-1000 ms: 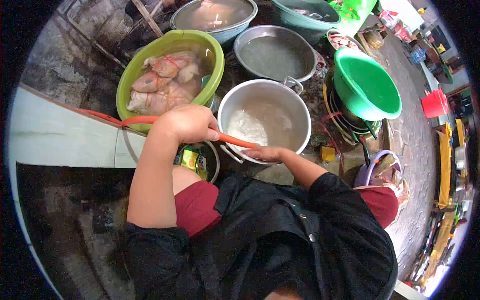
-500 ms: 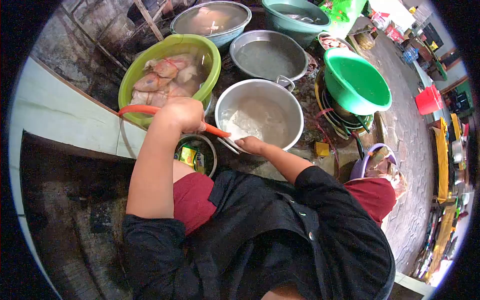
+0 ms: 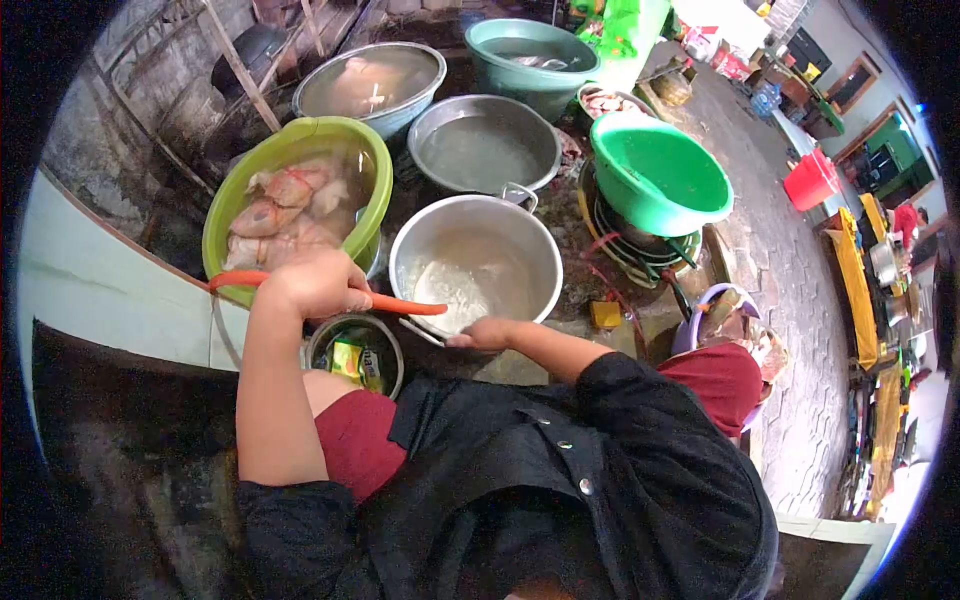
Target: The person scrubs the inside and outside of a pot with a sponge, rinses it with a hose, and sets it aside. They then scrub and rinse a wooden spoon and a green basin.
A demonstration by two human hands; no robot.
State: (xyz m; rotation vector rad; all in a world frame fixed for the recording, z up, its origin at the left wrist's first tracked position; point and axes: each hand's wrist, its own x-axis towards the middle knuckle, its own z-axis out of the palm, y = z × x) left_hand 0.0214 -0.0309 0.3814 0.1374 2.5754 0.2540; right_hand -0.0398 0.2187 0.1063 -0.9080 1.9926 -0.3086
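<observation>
My left hand is wrapped round an orange hose, whose end hangs over the near left rim of a silver pot. Water in the pot is churned white below the hose end. My right hand is closed at the pot's near rim, beside its near handle; the fingertips are partly hidden. Left of the pot, a yellow-green basin holds pieces of meat in water. Under my left wrist is a small metal bowl with yellow-green packets.
Behind the pot are a grey basin, a teal basin and a blue basin with meat. A green basin rests at the right above a purple bucket. A red bucket and a distant person are farther right.
The head view has shifted, so the basins and pot appear lower and farther left. The hose end is now farther over the pot. Both hands remain at the pot's near side.
</observation>
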